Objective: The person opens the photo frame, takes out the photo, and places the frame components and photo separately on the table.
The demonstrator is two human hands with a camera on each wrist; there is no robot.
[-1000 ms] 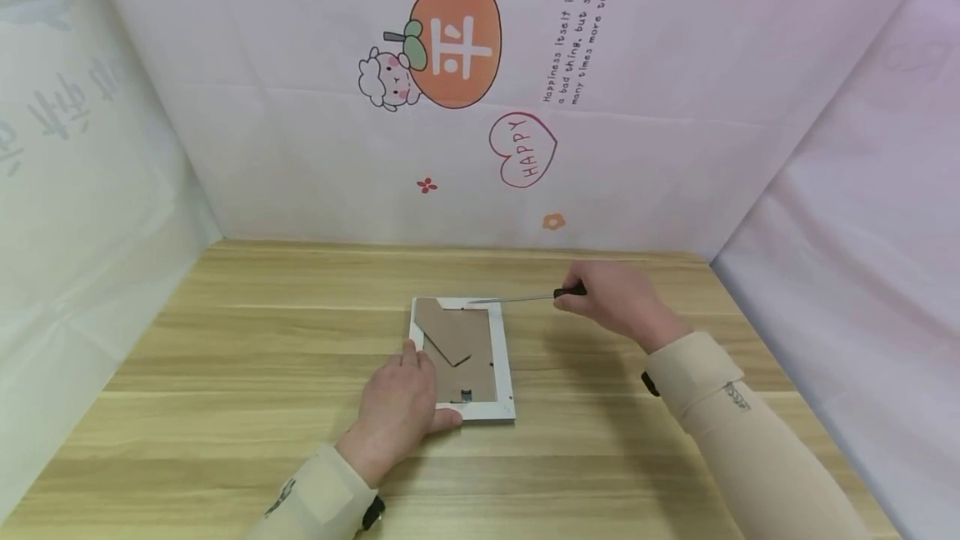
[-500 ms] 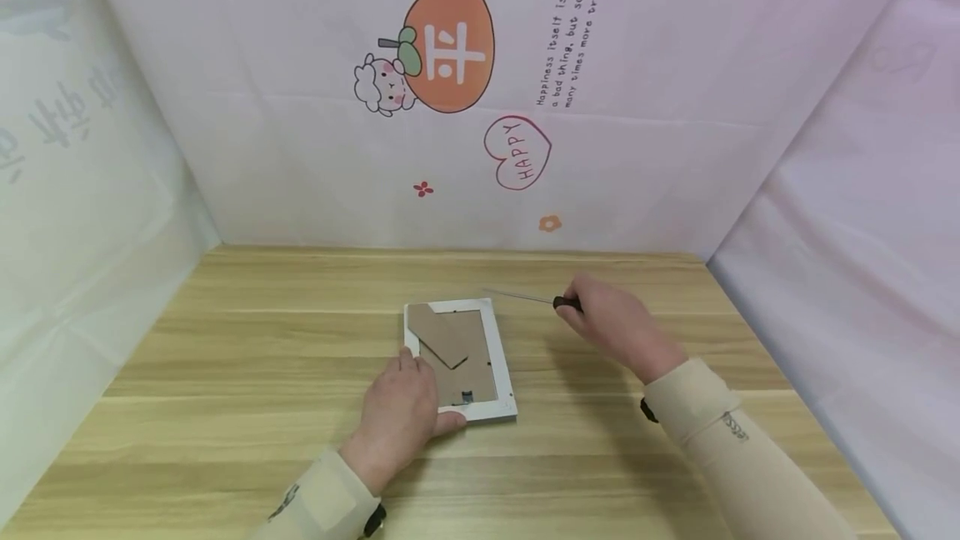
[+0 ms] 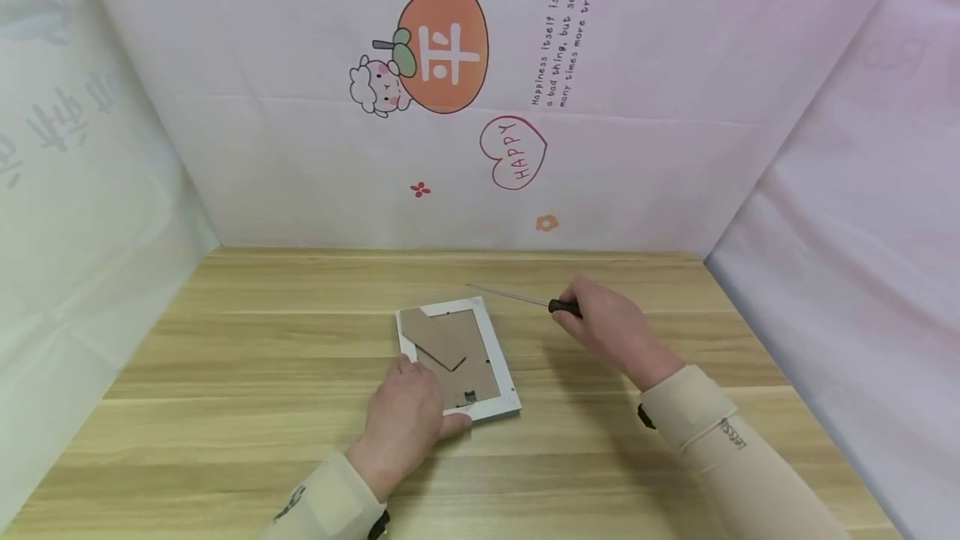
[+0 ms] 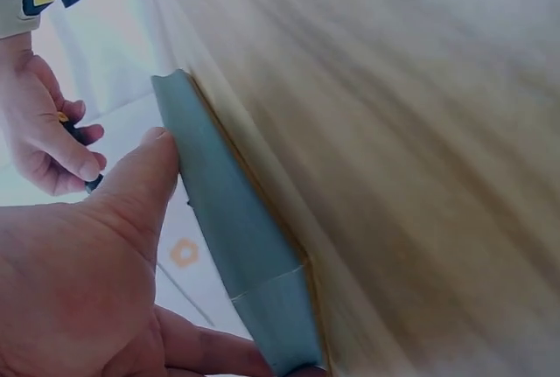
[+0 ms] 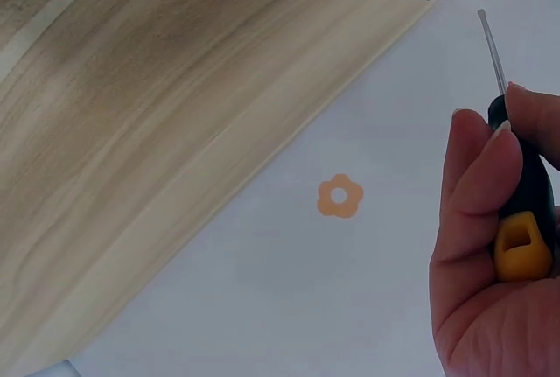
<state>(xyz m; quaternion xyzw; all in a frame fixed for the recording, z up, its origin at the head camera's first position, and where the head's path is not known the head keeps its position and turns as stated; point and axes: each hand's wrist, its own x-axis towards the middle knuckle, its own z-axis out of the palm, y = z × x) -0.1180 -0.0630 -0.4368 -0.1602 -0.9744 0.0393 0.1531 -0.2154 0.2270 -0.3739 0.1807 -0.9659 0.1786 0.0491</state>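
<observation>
Table (image 3: 225, 357): wood
Frame (image 3: 461, 352): one, on it, long axis running away from us
Screwdriver (image 3: 558, 306): one, pointing left, near frame
Left hand (image 3: 407, 408): clamped on frame
Right hand (image 3: 613, 325): clamped on screwdriver

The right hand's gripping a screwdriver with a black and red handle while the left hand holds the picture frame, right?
Not quite: the screwdriver has a black and yellow handle, as the right wrist view shows. The right hand does grip it, and the left hand holds the picture frame.
</observation>
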